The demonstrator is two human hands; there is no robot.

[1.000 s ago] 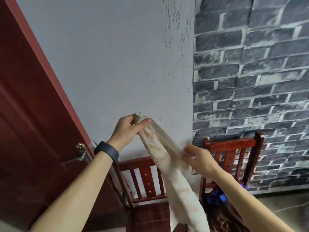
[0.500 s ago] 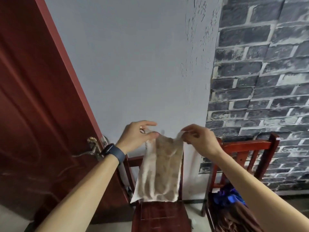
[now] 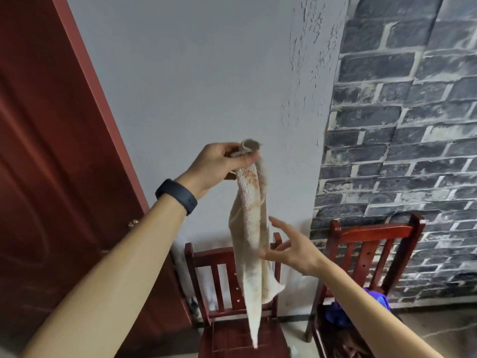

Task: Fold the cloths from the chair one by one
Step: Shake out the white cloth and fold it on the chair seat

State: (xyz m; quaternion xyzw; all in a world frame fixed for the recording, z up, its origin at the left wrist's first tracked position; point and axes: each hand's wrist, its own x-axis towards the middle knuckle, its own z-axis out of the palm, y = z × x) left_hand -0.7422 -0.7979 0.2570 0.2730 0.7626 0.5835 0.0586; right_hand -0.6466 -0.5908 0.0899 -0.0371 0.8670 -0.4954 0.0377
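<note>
I am holding the cream cloth (image 3: 251, 233) above the chair (image 3: 219, 257), my left grip (image 3: 222, 164) clamping its bunched top so it is hanging in a narrow twist. My right grip (image 3: 289, 250), fingers apart and holding nothing, is reaching just beside its middle. Folding is only beginning, I judge; next I am needing to catch the loose lower edge.

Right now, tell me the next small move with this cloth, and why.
Probably close the right hand on the cloth's hanging middle. The left hand pinches only its top, so it dangles long and bunched above the chair, and the right hand is open beside it, holding nothing.
</note>
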